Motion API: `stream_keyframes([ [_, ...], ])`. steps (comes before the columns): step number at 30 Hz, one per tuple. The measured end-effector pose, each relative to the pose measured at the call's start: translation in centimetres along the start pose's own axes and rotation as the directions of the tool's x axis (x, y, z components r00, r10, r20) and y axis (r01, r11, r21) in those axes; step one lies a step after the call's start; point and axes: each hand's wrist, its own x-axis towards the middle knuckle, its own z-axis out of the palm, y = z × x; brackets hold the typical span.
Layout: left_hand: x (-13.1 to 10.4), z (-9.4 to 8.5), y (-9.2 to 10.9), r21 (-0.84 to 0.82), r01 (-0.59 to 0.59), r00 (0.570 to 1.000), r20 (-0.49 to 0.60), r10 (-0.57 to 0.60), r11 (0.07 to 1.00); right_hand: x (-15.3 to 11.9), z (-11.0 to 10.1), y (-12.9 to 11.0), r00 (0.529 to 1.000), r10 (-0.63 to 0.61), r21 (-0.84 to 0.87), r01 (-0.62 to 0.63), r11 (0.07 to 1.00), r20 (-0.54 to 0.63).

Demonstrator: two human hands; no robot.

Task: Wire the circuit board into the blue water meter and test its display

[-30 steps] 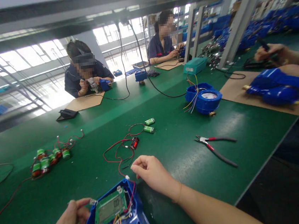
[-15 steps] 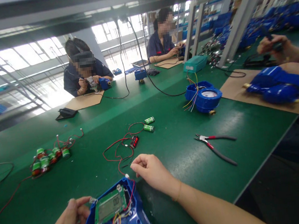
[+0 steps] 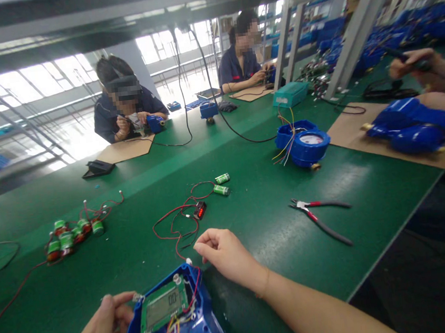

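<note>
At the bottom, a blue water meter (image 3: 217, 320) lies with its housing uncovered, showing a green circuit board with an LCD (image 3: 161, 306) and several coloured wires. My left hand (image 3: 100, 327) grips the housing's left edge, index finger reaching its upper corner. Above the housing's upper right corner, my right hand (image 3: 226, 253) is closed with thumb and fingers pressed together; anything between them is hidden. A white connector (image 3: 189, 261) sits close to it, joining red and black leads. These run to a small red-digit display (image 3: 200, 210) and two green battery cells (image 3: 221, 190).
Red-handled cutting pliers (image 3: 323, 214) lie right of my arm. Bundled batteries (image 3: 66, 240) with leads lie left. Another blue meter (image 3: 308, 147) stands farther back. At right, a co-worker's hand (image 3: 421, 66) holds a dark tool above a meter on cardboard (image 3: 346, 132). Two people work opposite.
The digits on the small red display have changed and now look like zeros. The co-worker's hand at the right has shifted slightly with its tool. My hands and the meter have stayed put.
</note>
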Motion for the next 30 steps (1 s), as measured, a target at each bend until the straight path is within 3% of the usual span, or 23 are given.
stream_keyframes([
  [30, -0.62, 0.21, 0.28, 0.003, -0.018, 1.0, 0.0, 0.018, 1.0, 0.0, 0.09, -0.09, 1.0, 0.008, 0.002, -0.008, 1.0, 0.0],
])
